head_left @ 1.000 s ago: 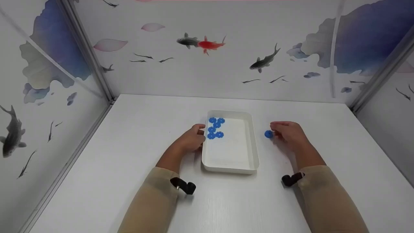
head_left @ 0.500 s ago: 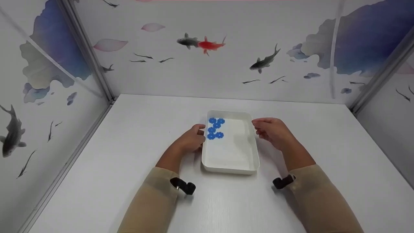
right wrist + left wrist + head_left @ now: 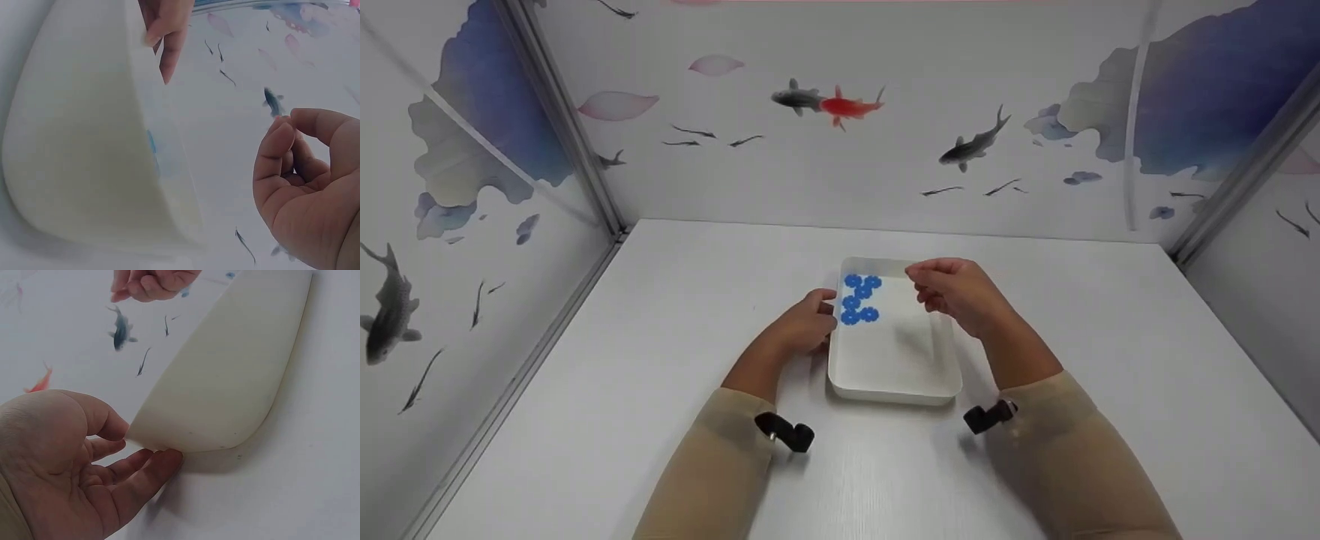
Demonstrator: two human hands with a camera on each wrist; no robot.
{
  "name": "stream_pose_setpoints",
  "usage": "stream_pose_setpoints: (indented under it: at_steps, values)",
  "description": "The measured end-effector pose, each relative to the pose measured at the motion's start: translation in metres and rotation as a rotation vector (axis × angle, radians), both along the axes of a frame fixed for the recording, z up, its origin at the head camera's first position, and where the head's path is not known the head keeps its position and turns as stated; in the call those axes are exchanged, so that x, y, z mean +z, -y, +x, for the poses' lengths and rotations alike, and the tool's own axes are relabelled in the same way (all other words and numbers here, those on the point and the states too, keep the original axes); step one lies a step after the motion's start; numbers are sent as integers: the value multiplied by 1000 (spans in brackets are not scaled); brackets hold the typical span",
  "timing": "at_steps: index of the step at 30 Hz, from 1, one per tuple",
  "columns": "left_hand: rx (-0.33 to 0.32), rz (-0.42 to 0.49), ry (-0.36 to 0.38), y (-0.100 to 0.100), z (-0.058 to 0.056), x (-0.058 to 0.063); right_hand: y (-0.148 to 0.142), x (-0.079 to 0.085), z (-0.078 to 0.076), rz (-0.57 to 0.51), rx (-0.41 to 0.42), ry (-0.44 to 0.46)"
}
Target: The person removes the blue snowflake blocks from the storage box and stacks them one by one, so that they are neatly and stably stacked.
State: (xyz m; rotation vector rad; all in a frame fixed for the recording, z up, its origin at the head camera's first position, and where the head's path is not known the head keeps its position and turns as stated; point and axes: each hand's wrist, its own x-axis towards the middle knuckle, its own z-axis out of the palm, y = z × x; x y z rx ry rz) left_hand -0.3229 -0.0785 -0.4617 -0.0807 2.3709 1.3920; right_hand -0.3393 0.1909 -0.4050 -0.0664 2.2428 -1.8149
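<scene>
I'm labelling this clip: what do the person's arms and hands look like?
The left sleeve and right sleeve are tan and long, each with a small black device at its end. The left hand and right hand are bare.

Even, cool, slightly dim light fills the head view, seemingly from above, leaving a faint sheen on the front of the smooth white tabletop (image 3: 870,487). Soft-edged shadows lie beside the white rectangular plastic tray (image 3: 877,364) and the beige fabric right sleeve (image 3: 1080,457); the bare right hand (image 3: 956,292) casts a faint shadow inside the tray. The small blue flower-shaped pieces (image 3: 851,302) are legible but soft at the edges. The white wall panel printed with fish (image 3: 840,176) looks greyer than the tabletop. The left wrist picture is muted and hazy, with a shadow under the tray's corner; in the right one, the tray's rim blurs
</scene>
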Motion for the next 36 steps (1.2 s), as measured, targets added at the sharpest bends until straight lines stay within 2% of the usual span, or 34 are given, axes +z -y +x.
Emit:
stream_pose_setpoints:
  at_steps: [6, 15, 25, 32, 36]
  values:
    - [8, 23, 22, 0, 0, 0, 19, 10, -8, 24, 39, -13]
    - [5, -13, 16, 1, -2, -1, 40, 8, -34, 106, 97, 25]
    - [-22, 10, -10, 3, -1, -1, 51, -4, -58, 158, 152, 86]
    - [-26, -14, -12, 2, -4, -3, 49, -17, -70, 295, 240, 95]
    - [-25, -15, -9, 3, -4, -4, 47, -28, -74, 328, 260, 111]
